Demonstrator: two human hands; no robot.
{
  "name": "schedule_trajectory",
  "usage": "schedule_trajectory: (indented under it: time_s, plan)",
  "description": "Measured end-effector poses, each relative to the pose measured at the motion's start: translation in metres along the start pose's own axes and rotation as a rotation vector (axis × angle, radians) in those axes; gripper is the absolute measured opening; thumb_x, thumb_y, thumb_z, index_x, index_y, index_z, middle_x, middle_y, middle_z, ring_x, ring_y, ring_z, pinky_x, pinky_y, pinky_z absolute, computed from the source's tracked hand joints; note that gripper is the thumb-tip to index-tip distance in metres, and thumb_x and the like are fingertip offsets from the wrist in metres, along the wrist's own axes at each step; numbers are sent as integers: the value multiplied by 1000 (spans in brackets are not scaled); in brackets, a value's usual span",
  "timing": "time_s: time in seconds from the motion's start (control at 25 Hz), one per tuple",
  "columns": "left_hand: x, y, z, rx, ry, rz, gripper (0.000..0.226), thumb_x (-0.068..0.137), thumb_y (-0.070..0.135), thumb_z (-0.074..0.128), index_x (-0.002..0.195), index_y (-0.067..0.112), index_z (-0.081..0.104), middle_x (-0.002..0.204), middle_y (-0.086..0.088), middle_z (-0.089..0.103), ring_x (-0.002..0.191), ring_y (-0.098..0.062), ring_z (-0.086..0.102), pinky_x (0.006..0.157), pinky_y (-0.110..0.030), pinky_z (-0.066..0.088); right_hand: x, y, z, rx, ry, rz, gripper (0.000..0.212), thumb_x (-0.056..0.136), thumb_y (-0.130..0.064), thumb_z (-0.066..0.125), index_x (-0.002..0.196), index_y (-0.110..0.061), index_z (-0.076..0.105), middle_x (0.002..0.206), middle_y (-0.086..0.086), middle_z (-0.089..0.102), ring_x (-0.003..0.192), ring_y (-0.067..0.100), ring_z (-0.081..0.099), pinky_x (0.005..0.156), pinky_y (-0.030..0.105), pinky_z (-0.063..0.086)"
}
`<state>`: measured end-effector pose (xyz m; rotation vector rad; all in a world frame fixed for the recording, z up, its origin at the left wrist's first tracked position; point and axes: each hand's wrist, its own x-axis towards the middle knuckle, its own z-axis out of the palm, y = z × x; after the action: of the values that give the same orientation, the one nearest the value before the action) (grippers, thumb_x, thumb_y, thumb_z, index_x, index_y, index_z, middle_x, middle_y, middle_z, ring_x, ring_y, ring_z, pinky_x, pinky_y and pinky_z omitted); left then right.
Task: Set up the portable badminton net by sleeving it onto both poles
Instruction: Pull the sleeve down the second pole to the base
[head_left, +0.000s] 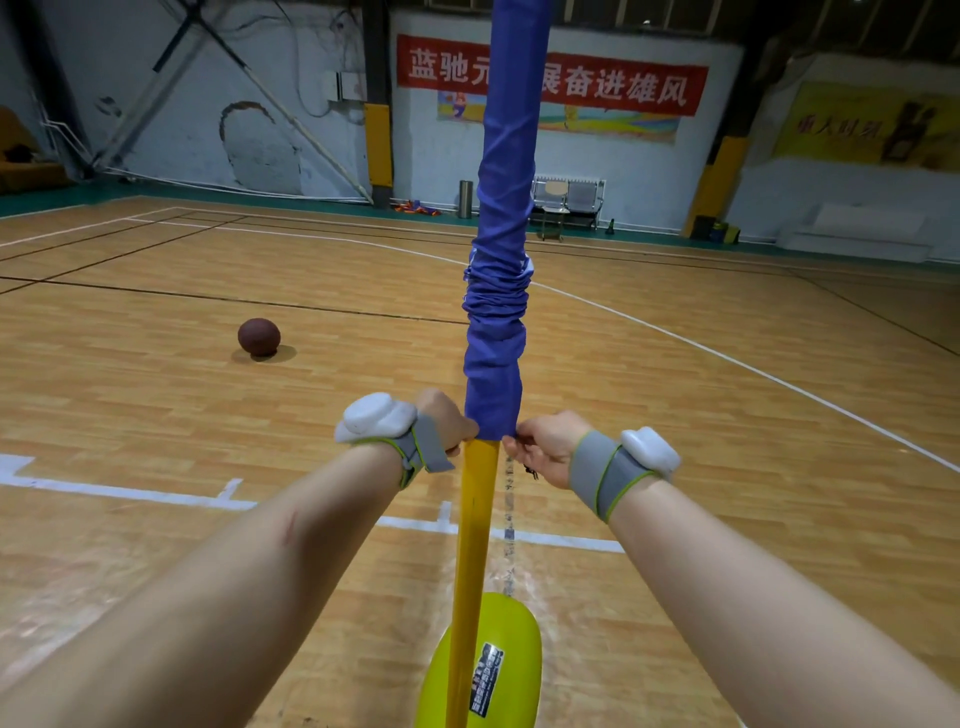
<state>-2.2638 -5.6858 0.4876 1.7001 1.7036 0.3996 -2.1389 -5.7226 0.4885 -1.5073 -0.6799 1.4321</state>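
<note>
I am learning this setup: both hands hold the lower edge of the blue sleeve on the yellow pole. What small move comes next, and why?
Probably pull the blue sleeve a little lower with the left hand and right hand together: its fabric is bunched above, and the yellow pole below is bare.

Brown basketball (258, 336) on wood court floor (156, 415) with white lines, red banner (623, 85) with white characters on far wall, grey bin (466, 198) beside metal bench seats (569, 200), yellow-padded pillar (378, 143), small dark cone (610, 227).
</note>
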Motion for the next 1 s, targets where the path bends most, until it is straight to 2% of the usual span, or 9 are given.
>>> schedule_trajectory:
  time_s: [0.08, 0.12, 0.2, 0.28, 0.36, 0.44, 0.6, 0.76, 1.0]
  plan:
    - [2, -4, 5, 105, 29, 38, 36, 85, 12, 54, 52, 11, 41, 15, 4, 31, 42, -15, 50, 39, -18, 30, 8, 7, 1, -43, 25, 0, 13, 94, 7, 36, 105, 0, 37, 69, 13, 48, 38, 16, 49, 28, 14, 36]
    - [4, -5, 5, 131, 26, 42, 36, 86, 12, 54, 53, 11, 40, 15, 5, 31, 52, -21, 51, 43, -21, 31, 13, 9, 0, -78, 28, 1, 14, 93, 6, 37, 105, -2, 38, 68, 13, 48, 38, 16, 49, 28, 14, 35]
    - [5, -4, 0, 116, 6, 23, 34, 88, 10, 51, 56, 12, 40, 20, 6, 39, 59, -24, 52, 43, -22, 33, 17, 8, -1, -188, 43, 25, 9, 93, 2, 41, 86, 0, 46, 64, 10, 48, 36, 12, 48, 30, 15, 33]
    - [6, 0, -10, -27, 53, 37, 29, 92, 8, 45, 62, 12, 44, 46, 0, 53, 51, -19, 54, 36, -18, 36, 20, 2, -4, -276, 102, -23, 24, 91, -2, 45, 68, -7, 43, 62, 7, 45, 39, 12, 47, 33, 17, 32]
    - [3, 7, -19, -317, 130, 88, 25, 93, 9, 42, 69, 12, 47, 62, -3, 50, 33, -8, 51, 29, -11, 32, 17, -13, -6, -261, 193, -160, 25, 89, -6, 49, 65, -13, 43, 62, 5, 45, 42, 12, 45, 40, 19, 31]
    - [-2, 16, -27, -570, 163, 151, 24, 92, 10, 42, 69, 13, 48, 63, -3, 49, 24, -1, 45, 31, -10, 31, 7, -34, -4, -122, 217, -270, 24, 88, -9, 51, 65, -16, 50, 62, 2, 48, 50, 12, 41, 46, 21, 27]
    - [-7, 30, -36, -780, 186, 242, 24, 93, 15, 44, 70, 12, 50, 67, -2, 49, 26, 0, 43, 31, -11, 32, -13, -63, 7, -55, 103, -343, 21, 88, -14, 54, 67, -16, 54, 61, -1, 48, 52, 10, 39, 45, 20, 24]
    - [-8, 34, -33, -789, 214, 223, 28, 95, 15, 42, 67, 15, 43, 61, -3, 44, 33, -4, 44, 32, -12, 32, -12, -65, 13, -116, 84, -342, 28, 88, -8, 55, 62, -15, 45, 58, 1, 42, 48, 9, 33, 36, 15, 19]
    - [-1, 26, -36, -529, 151, 201, 39, 94, 13, 41, 56, 14, 37, 55, -5, 36, 47, -18, 34, 38, -15, 29, -4, -62, 7, -249, 135, -275, 25, 82, -8, 51, 62, -16, 40, 57, 1, 34, 48, 12, 23, 40, 17, 16]
